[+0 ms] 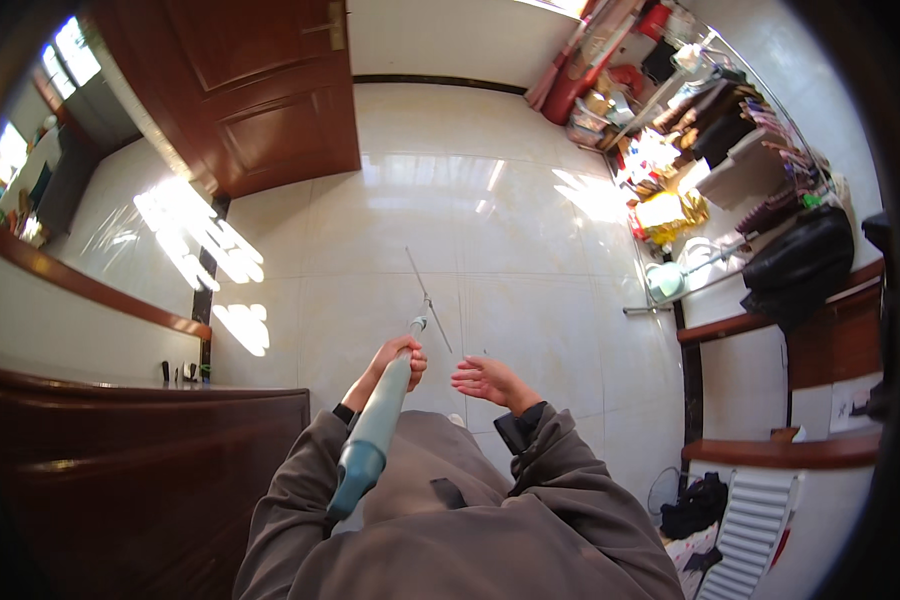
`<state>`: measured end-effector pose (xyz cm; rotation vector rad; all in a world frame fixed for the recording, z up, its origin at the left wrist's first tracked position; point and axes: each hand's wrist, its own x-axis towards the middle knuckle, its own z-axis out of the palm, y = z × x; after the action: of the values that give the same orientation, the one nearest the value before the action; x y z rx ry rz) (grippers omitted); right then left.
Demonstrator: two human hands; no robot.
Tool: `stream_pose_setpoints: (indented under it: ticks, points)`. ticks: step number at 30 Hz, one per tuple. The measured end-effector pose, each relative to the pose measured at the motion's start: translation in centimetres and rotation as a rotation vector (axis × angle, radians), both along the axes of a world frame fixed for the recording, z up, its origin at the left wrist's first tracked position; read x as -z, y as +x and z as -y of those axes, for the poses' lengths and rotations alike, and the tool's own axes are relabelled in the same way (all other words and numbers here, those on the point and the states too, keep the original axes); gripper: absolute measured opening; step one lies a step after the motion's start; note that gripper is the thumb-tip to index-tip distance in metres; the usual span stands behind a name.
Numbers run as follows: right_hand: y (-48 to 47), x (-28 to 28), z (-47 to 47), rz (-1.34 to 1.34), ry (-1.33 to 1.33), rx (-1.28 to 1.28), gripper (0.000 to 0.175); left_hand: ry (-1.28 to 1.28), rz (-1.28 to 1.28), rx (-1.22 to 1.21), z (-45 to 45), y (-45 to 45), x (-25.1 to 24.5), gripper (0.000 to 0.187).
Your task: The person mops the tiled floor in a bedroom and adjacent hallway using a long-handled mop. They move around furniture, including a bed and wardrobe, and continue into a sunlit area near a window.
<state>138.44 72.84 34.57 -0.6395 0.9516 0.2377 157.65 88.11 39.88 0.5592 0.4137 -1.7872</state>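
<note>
My left hand (396, 362) is wrapped around the pole of a long-handled floor-cleaning tool (384, 397). Its thick pale green grip ends in a darker teal cap near my waist. Far down the pole, a thin straight crossbar head (441, 327) lies at a slant over the tiled floor; whether it is a squeegee or a mop is too fine to tell. To the right of the pole and apart from it, my right hand (487, 379) is held with fingers extended and nothing in it.
A brown wooden door (270, 112) stands ajar ahead. Clothes hang on a metal rack (765, 150) at right, with bags and a pale green-headed appliance (666, 281) below. A dark wooden cabinet (142, 450) is at left. Sunlight patches the glossy tile floor (525, 300).
</note>
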Motion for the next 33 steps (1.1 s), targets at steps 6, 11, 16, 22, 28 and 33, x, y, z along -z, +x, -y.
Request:
stream_pose_setpoints:
  ticks: [6, 11, 16, 22, 28, 33]
  points:
    - [0.1, 5.5, -6.1, 0.037, 0.168, 0.407, 0.036, 0.04, 0.113, 0.369, -1.5, -8.9, 1.7, 0.011]
    - [-5.3, 8.8, -8.6, -0.131, -0.01, 0.832, 0.013, -0.397, 0.961, 0.738, -1.7, -12.1, 0.0, 0.018]
    - [-11.5, 10.2, -7.7, -0.207, -0.007, 1.131, 0.011, -0.781, 1.15, 0.829, 0.4, -13.2, -7.8, 0.059]
    - [-20.5, 16.3, -4.6, -0.268, -0.017, 1.568, 0.007, -1.118, 1.011, 0.713, 5.4, -17.0, -9.2, 0.04]
    - [-27.7, 20.6, -3.7, -0.289, -0.059, 1.674, 0.008, -0.906, 0.995, 0.777, 8.9, -22.2, -2.3, 0.023]
    - [-26.8, 21.6, -3.1, -0.426, 0.077, 1.526, 0.011, -0.847, 1.03, 0.681, 8.8, -21.8, 1.0, 0.019]
